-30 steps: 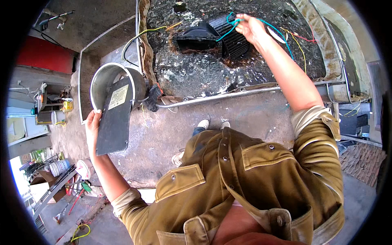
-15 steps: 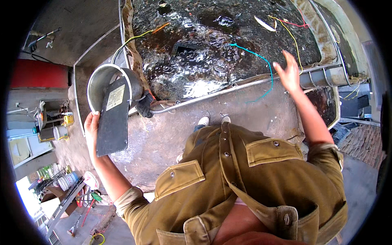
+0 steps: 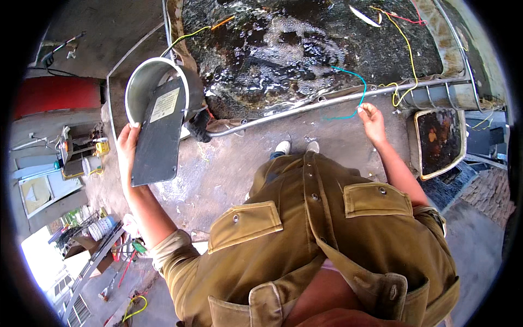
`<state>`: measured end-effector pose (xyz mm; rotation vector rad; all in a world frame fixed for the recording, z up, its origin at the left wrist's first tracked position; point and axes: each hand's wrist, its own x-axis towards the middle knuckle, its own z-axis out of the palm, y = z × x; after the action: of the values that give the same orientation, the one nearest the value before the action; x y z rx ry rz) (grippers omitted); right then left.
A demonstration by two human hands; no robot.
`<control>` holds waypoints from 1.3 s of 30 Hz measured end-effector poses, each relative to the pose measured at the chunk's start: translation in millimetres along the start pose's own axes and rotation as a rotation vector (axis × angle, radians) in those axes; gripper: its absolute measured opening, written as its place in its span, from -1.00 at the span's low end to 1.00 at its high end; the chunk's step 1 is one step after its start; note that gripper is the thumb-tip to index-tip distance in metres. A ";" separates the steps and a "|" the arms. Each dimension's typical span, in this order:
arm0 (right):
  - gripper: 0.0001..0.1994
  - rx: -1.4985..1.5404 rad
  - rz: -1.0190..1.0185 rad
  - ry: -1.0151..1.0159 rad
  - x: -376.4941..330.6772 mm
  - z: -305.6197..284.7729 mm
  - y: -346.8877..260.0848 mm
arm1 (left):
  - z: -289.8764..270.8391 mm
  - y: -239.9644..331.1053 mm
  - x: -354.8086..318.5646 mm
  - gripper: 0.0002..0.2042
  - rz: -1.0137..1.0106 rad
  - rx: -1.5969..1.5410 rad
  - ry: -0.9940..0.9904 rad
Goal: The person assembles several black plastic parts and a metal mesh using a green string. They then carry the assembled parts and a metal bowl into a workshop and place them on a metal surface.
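Note:
My left hand [image 3: 128, 143] has its fingers closed at the rim of a grey metal pot [image 3: 129, 90], which is tipped with its mouth toward me. A flat black panel [image 3: 155, 147] with a pale label leans out of the pot, beside my left fingers. My right hand [image 3: 372, 124] pinches a thin turquoise cord [image 3: 364, 87] at the tank's near edge. One end of the cord reaches over the dark, foamy water [image 3: 283, 49]; the other trails above the floor.
A metal rail [image 3: 283, 115] edges the tank in front of my feet. Yellow cord [image 3: 411, 52] hangs over it at right, and a white curved piece [image 3: 364, 16] lies in the water. A rimmed dark tray [image 3: 440, 143] stands right; buckets [image 3: 99, 228] sit lower left.
My right hand has come down from over the tank rail, its spread fingers now closed on the turquoise cord. My left hand and the pot have shifted slightly upward in view.

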<state>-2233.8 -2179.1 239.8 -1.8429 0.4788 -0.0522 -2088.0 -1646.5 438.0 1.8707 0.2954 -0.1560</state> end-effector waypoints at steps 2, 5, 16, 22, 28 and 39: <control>-0.88 0.155 -0.034 -0.033 -3.6 10.4 -11.6 | 4.3 2.1 -1.3 -0.84 -0.004 0.015 0.007; -0.87 0.179 0.125 -0.153 -10.2 22.8 -9.4 | 1.9 -2.9 2.1 -0.85 -0.012 -0.043 -0.038; -0.83 0.129 0.036 -0.061 -3.5 3.2 -13.6 | -6.9 -15.5 9.2 -0.86 -0.005 -0.065 -0.026; -0.86 -0.006 -0.028 -0.024 -17.8 10.8 10.8 | -1.8 -8.6 11.2 -0.86 -0.003 -0.048 -0.072; -0.79 -0.200 -0.076 -0.005 -22.2 18.4 33.4 | 14.7 -1.1 26.9 -0.85 0.054 0.122 -0.141; -0.78 -0.155 -0.102 0.016 -41.7 23.9 41.8 | 106.8 -5.8 103.5 -0.75 0.286 0.637 -0.358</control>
<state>-2277.8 -2153.2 201.9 -2.0200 0.4089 -0.1016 -1986.1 -1733.2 372.8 2.4354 -0.3076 -0.4189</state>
